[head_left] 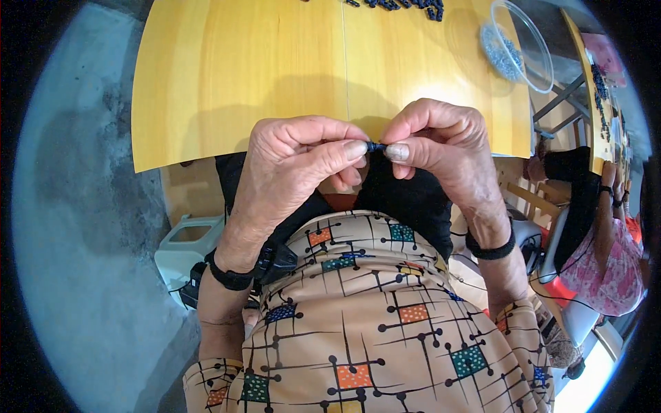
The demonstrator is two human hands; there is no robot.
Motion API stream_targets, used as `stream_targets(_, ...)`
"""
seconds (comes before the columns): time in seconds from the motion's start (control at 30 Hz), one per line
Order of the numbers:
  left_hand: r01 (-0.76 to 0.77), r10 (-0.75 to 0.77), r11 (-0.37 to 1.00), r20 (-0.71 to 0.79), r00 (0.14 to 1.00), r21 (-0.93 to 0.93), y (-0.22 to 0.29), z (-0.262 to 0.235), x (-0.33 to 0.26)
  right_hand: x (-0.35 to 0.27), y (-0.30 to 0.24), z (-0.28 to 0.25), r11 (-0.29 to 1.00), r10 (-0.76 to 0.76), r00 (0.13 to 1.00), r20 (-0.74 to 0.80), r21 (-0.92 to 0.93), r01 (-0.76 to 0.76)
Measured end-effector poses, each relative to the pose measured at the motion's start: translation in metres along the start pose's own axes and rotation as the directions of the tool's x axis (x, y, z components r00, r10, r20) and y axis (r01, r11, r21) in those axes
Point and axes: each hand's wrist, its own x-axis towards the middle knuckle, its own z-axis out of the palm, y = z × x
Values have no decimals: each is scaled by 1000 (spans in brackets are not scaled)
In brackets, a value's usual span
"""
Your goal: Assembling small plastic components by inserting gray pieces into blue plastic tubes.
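Between my two hands is a small dark cylindrical part [375, 146], held level just past the near edge of the yellow table. My left hand [303, 155] pinches its left end between thumb and forefinger. The right end is pinched the same way by my right hand [441, 148]. Only the short middle of the part shows; the fingertips hide both ends, so its exact kind is unclear. Several similar small black parts [396, 4] lie in a loose row at the table's far edge.
A clear round plastic tub [544, 72] with many small bluish-clear pieces [501, 51] is at the right of the yellow table [241, 76]. Right of it, another person in pink [606, 268] sits at a second table [600, 155] bearing dark parts. A pale stool [189, 237] stands at my left.
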Motion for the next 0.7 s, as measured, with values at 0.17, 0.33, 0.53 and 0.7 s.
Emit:
stream_targets(0.17, 53, -52, 998, -34, 998, 36, 0, 2, -3, -2, -1, -1, 997, -21, 999, 35, -80, 24)
stream_targets(0.33, 101, -99, 994, -36, 994, 47, -1, 5, -5, -4, 5, -3, 998, 34, 997, 74, -58, -30)
stream_targets(0.53, 119, -117, 990, -36, 993, 72, -8, 9, -6, -13, 21, 1, 996, -10, 1000, 25, 87, 8)
stream_targets(0.7, 153, -152, 986, -22, 988, 60, -10, 12, -7, -19, 28, 1, 996, -66, 998, 21, 54, 65)
